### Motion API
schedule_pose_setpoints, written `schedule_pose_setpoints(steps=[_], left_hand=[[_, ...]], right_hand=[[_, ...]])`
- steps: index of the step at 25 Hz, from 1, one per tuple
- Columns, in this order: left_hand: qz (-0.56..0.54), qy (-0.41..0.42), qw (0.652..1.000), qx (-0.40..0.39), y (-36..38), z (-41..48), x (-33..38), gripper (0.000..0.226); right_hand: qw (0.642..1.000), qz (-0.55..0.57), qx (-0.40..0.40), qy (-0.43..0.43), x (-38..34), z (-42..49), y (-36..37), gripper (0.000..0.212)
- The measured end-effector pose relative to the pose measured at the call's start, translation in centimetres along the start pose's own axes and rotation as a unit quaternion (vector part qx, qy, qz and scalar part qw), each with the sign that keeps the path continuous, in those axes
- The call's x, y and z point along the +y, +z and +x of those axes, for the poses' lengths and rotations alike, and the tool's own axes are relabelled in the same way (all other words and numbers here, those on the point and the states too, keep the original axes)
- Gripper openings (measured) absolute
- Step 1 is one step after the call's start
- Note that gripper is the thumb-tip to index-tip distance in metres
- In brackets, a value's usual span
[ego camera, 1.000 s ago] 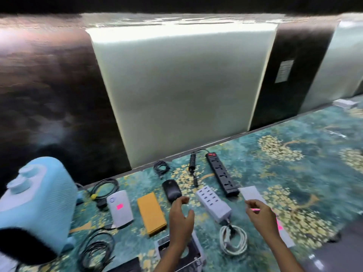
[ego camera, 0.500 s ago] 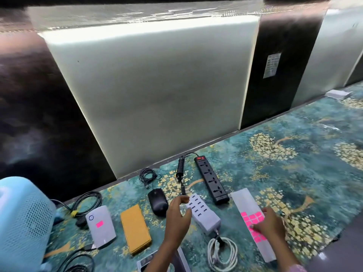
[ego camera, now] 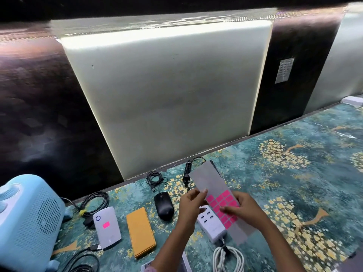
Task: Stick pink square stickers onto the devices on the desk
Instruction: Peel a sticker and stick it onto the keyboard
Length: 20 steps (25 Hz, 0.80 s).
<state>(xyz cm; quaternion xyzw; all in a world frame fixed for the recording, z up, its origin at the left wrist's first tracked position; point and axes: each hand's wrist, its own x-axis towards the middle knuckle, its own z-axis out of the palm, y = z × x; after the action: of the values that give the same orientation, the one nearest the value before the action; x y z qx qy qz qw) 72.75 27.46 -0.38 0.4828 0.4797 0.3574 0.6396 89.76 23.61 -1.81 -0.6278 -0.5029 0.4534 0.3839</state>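
Observation:
A grey backing sheet (ego camera: 211,181) carrying several pink square stickers (ego camera: 223,205) is lifted above the desk. My right hand (ego camera: 246,210) holds it from the right, thumb lying across the pink squares. My left hand (ego camera: 191,205) pinches at the sheet's left edge beside the stickers. Under the sheet lies a white multi-port USB charger (ego camera: 211,222), partly hidden. To the left lie a black mouse (ego camera: 163,205), an orange flat device (ego camera: 140,231) and a white power bank (ego camera: 107,227) bearing one pink sticker (ego camera: 106,224). The black power strip is hidden behind the sheet.
A light-blue perforated appliance (ego camera: 27,220) stands at the far left. Black cables (ego camera: 94,201) coil behind the power bank, a small black cable (ego camera: 155,178) lies near the wall, and a white coiled cord (ego camera: 228,259) sits at the front. The patterned teal desk surface (ego camera: 294,173) extends right.
My right hand lifted the sticker sheet off the desk and brought it left over the charger and power strip. My left hand rose to meet the sheet's edge.

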Motion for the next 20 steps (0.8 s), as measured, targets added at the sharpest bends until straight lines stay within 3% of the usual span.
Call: schedule_pose_setpoints(steps=[1,3,5,7,9,15,18,20], left_hand=[[-0.011,-0.011,1.000,0.014,-0.3,-0.1,0.1,0.025],[-0.024,-0.035,0.999,0.032,-1.0,-0.4,0.1,0.029],[-0.031,-0.050,0.998,0.036,-1.4,-0.7,-0.1,0.029],[-0.039,-0.066,0.996,0.035,-1.6,-0.9,-0.2,0.027],[-0.042,-0.079,0.996,0.030,-1.9,-1.1,-0.1,0.025],[-0.043,-0.089,0.995,0.030,-3.0,-1.6,0.0,0.029],[-0.054,-0.085,0.994,0.049,-3.8,-1.4,-0.2,0.027],[-0.056,-0.079,0.993,0.060,-4.4,-1.0,-0.2,0.024]], right_hand=[[1.000,-0.011,0.007,-0.016,-0.1,-0.2,0.6,0.037],[0.988,-0.070,0.101,-0.092,-0.2,-0.5,1.8,0.048],[0.946,-0.143,0.188,-0.221,-0.3,-0.6,3.3,0.046],[0.920,-0.199,0.183,-0.283,-0.3,-0.5,4.8,0.036],[0.917,-0.211,0.181,-0.286,-0.1,-0.3,5.8,0.031],[0.945,-0.112,0.178,-0.250,-0.6,-0.4,7.0,0.017],[0.965,-0.039,0.152,-0.212,-1.1,-0.4,7.4,0.034],[0.973,0.057,0.142,-0.171,-1.5,-0.5,7.2,0.033]])
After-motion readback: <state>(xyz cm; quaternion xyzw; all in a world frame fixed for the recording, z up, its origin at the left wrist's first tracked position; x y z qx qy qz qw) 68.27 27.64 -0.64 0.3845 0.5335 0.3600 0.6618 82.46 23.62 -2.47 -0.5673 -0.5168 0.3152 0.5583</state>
